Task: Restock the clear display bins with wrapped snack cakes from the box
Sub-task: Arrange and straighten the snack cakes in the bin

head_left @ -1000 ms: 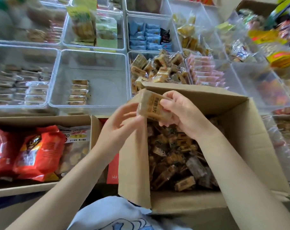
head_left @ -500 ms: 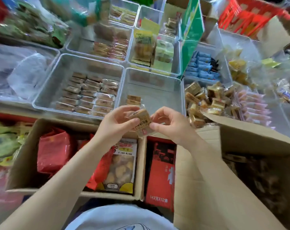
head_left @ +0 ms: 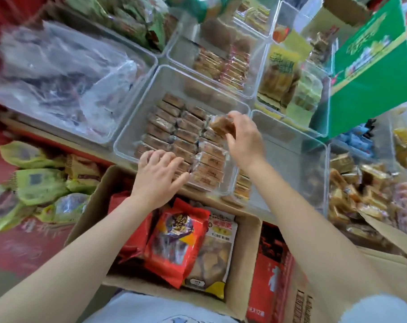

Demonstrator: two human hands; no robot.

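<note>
One wrapped snack cake (head_left: pixel 219 125) is pinched in right hand (head_left: pixel 244 138) fingers at 2 o'clock over the approx. half-filled clear bin (head_left: pixel 137 127), left hand (head_left: pixel 159 174) flat on rows w/ straight fingers; more restocking judged left.

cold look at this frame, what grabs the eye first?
The right hand holding a wrapped snack cake over the clear bin of neatly rowed cakes at centre. The left hand rests on the near rows. Then the red snack bag in the open box below, and the green carton upper right.
</note>
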